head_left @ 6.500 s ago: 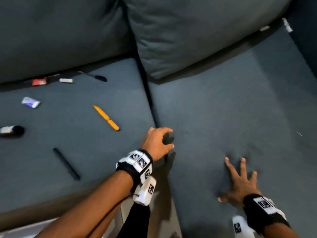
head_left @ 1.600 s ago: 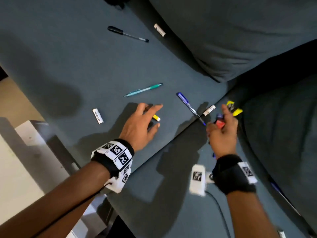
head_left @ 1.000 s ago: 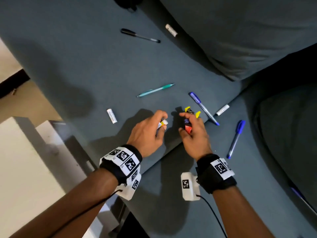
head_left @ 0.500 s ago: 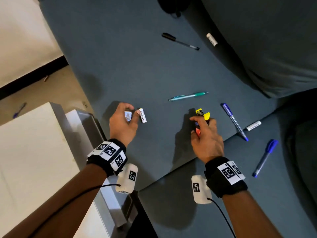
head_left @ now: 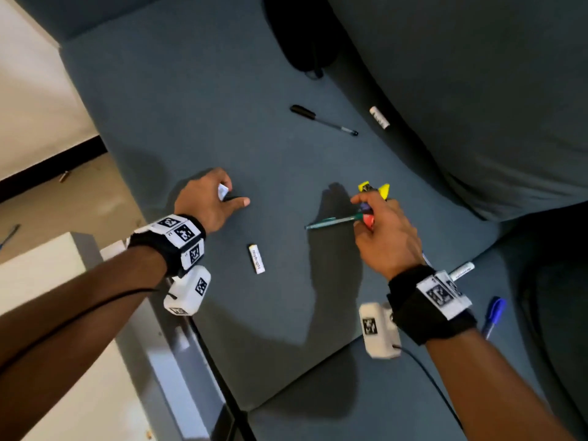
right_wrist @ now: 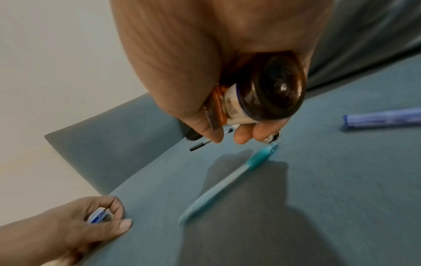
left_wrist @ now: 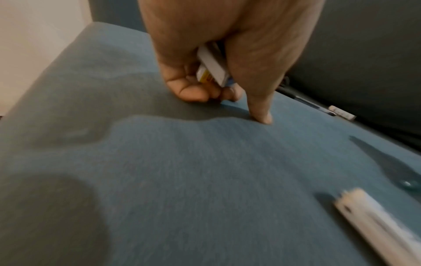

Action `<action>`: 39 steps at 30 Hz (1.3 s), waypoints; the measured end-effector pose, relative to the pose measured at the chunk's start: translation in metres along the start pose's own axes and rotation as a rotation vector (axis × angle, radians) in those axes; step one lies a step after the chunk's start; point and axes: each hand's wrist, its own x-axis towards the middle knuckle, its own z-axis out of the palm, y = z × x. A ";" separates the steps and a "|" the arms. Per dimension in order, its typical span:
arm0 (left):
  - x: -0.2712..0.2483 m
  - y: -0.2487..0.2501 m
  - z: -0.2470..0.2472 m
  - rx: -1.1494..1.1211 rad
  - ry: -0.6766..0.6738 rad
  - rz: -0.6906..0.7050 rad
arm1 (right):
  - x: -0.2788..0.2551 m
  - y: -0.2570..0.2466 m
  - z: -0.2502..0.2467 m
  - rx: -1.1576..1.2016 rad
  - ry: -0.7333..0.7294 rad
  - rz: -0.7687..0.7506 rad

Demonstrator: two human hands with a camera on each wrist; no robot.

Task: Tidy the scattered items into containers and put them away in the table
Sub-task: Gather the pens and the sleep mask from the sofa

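Nearest the viewer, a white tabletop edges the blue-grey fabric sofa seat. On the woven seat lie, near to far: a blue capped pen and a white marker by the right wrist, a small white cylindrical tube between the forearms, a slim teal pen, then a black pen and a second white tube beside the back cushion.

The left hand curls its fingers round small white items, one with a yellow end; its forefinger extends and touches the seat.

The right hand hovers at the teal pen's far end, fingers closed round a bundle: a smooth dark-brown glass bottle with a white label, a red piece, and yellow-tipped items protruding beyond the fingers.
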 end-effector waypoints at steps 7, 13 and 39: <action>0.045 0.001 -0.013 0.056 -0.210 -0.108 | 0.113 -0.046 -0.016 -0.146 -0.046 -0.036; 0.059 0.001 -0.013 0.136 -0.282 -0.093 | 0.206 -0.117 -0.017 -0.269 -0.030 -0.203; 0.057 -0.005 0.004 0.099 -0.243 -0.069 | 0.249 -0.179 0.009 -0.545 0.071 -0.318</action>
